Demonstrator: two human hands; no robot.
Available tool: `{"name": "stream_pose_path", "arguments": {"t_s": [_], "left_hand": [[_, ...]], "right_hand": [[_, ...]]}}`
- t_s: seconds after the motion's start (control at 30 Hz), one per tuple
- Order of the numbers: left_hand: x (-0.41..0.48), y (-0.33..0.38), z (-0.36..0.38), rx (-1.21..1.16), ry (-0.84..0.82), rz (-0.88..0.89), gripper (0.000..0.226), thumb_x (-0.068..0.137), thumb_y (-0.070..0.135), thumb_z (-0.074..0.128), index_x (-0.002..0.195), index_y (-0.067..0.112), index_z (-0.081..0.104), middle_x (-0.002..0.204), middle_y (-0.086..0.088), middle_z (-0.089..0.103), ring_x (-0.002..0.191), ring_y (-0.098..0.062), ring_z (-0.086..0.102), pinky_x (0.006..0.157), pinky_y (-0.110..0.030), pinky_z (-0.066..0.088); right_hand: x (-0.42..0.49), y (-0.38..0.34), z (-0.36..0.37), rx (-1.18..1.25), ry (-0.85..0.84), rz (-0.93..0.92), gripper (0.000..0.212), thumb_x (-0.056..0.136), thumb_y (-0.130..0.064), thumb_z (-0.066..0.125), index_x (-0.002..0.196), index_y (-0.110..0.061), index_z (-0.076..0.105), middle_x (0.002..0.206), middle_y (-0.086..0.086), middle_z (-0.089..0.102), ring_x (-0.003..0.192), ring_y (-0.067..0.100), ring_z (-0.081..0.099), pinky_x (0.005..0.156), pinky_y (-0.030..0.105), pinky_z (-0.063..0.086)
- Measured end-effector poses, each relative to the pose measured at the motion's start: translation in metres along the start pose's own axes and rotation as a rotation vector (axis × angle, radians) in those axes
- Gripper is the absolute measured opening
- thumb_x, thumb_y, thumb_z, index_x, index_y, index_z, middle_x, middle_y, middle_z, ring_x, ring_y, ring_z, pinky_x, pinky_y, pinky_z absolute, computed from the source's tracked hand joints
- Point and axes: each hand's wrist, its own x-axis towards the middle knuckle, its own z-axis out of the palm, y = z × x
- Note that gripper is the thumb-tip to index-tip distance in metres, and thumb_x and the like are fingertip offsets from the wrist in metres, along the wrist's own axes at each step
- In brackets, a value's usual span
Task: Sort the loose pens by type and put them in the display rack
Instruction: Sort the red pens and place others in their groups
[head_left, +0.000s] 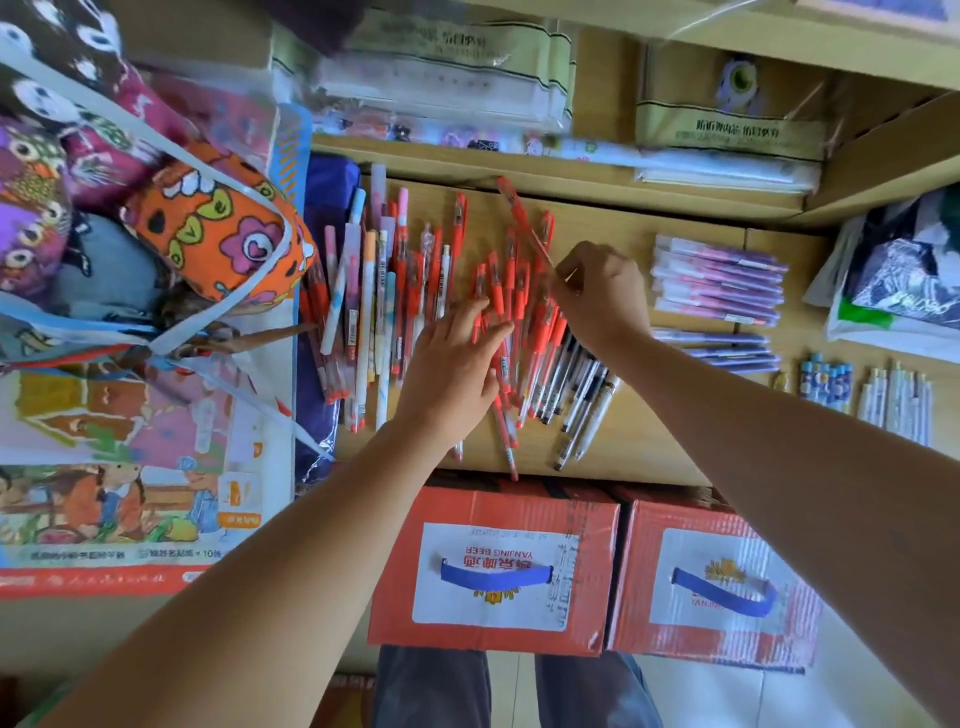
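The step in hand is judged to be the sorting of the red type out of the mixed stock. The left hand (452, 374) is lying flat with straight fingers on the loose pile of red plastic pens (498, 280) at the middle of the wooden table (623, 228), holding nothing. The right hand (602, 296) is pinching a single red pen (522, 218) between curled fingers and thumb, and is holding it raised above the pile with its free end pointing far and left. A group of mixed patterned white and pastel pens (363, 291) is lying to the left of the pile, and a fan of black-tipped white pens (571, 384) is lying at its near right edge, partly under the right forearm. Rows of purple pens (717, 280) are lying well apart to the right, already grouped. The display rack cannot be identified in this view. The next move is likely calling for the held pen to be laid parallel with its own kind, while the left hand is steadying the pile so that neighbouring pens are not rolling towards the near edge.
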Motion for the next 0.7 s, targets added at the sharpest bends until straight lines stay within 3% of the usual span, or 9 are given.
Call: {"name": "stream_pose_path", "arguments": {"t_s": [0.13, 0.2, 0.33, 0.43, 0.57, 0.63, 0.7], "left_hand": [[-0.001, 0.005, -0.007, -0.031, -0.041, -0.014, 0.055, 0.086, 0.016, 0.062, 0.139, 0.02, 0.046, 0.15, -0.01, 0.032, 0.134, -0.027, 0.04, 0.113, -0.041, 0.033], [-0.004, 0.007, -0.011, -0.048, -0.021, -0.016, 0.051, 0.084, 0.013, 0.063, 0.134, 0.017, 0.05, 0.146, -0.012, 0.037, 0.128, -0.028, 0.046, 0.108, -0.042, 0.038], [-0.019, 0.006, -0.017, -0.035, 0.023, -0.047, 0.04, 0.078, 0.009, 0.066, 0.117, 0.012, 0.06, 0.123, -0.013, 0.05, 0.108, -0.03, 0.055, 0.092, -0.042, 0.049], [-0.035, 0.0, -0.02, -0.035, 0.045, -0.089, 0.03, 0.077, 0.009, 0.067, 0.107, 0.012, 0.063, 0.115, -0.011, 0.053, 0.101, -0.028, 0.056, 0.085, -0.04, 0.05], [-0.062, -0.011, -0.023, 0.039, 0.075, -0.188, 0.034, 0.075, 0.007, 0.067, 0.108, 0.012, 0.063, 0.118, -0.012, 0.052, 0.111, -0.032, 0.05, 0.091, -0.043, 0.044], [-0.073, -0.016, -0.025, 0.087, 0.093, -0.25, 0.042, 0.072, 0.008, 0.067, 0.113, 0.014, 0.061, 0.128, -0.013, 0.049, 0.122, -0.035, 0.043, 0.098, -0.045, 0.039], [-0.08, -0.021, -0.024, 0.089, 0.121, -0.279, 0.051, 0.069, 0.007, 0.067, 0.119, 0.015, 0.059, 0.138, -0.014, 0.044, 0.13, -0.037, 0.037, 0.103, -0.047, 0.037]], "right_hand": [[-0.037, 0.001, -0.003, 0.182, -0.095, 0.059, 0.004, 0.086, -0.017, 0.064, 0.088, -0.014, 0.066, 0.072, -0.001, 0.063, 0.062, 0.01, 0.055, 0.054, 0.018, 0.04], [-0.055, 0.0, -0.002, 0.23, -0.18, 0.105, 0.009, 0.085, -0.014, 0.065, 0.094, -0.014, 0.061, 0.069, -0.004, 0.061, 0.06, 0.01, 0.058, 0.052, 0.016, 0.043], [-0.077, -0.008, 0.003, 0.31, -0.349, 0.183, 0.028, 0.084, -0.017, 0.07, 0.103, -0.016, 0.049, 0.066, 0.002, 0.067, 0.055, 0.017, 0.068, 0.055, 0.03, 0.055], [-0.082, -0.013, 0.005, 0.252, -0.414, 0.192, 0.026, 0.086, -0.02, 0.07, 0.102, -0.016, 0.049, 0.073, 0.004, 0.069, 0.054, 0.016, 0.068, 0.055, 0.034, 0.058], [-0.079, -0.02, 0.007, 0.137, -0.227, -0.013, 0.01, 0.088, -0.013, 0.062, 0.096, -0.016, 0.057, 0.088, -0.001, 0.066, 0.068, 0.014, 0.064, 0.062, 0.036, 0.058], [-0.076, -0.028, 0.012, 0.133, -0.195, -0.186, 0.018, 0.087, -0.015, 0.06, 0.104, -0.019, 0.06, 0.105, -0.002, 0.059, 0.079, 0.015, 0.062, 0.066, 0.037, 0.058], [-0.073, -0.042, 0.019, 0.064, -0.271, -0.325, 0.038, 0.088, -0.019, 0.059, 0.125, -0.024, 0.055, 0.13, -0.002, 0.048, 0.106, 0.019, 0.057, 0.079, 0.037, 0.056]]}}
